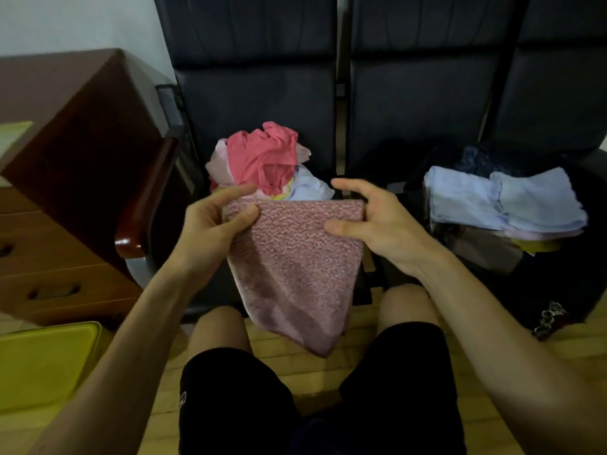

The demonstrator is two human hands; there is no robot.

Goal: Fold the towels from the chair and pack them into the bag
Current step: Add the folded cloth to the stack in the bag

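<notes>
Here we are, looking down over the person's knees, and the pink towel is up in the air in front of the chair. The left hand pinches the top left corner, thumb on the front and fingers curled behind. The right hand has the top right corner, thumb pressed flat on the front face, forefinger stretched out above the edge and the other fingers tucked behind the cloth. The top edge runs level between the two hands, and the towel hangs doubled over, narrowing to a point down between the bare knees.

Just behind it, on the seat, sits the pile of towels, all crumpled: a coral one on top, pale pink and light blue beneath. Over on the next seat to the right is the dark bag, with folded towels stacked in it, light blue ones uppermost.

At the left stands a brown wooden cabinet, and a yellow tub sits on the floor below it. Black shorts fill the bottom of the view.
</notes>
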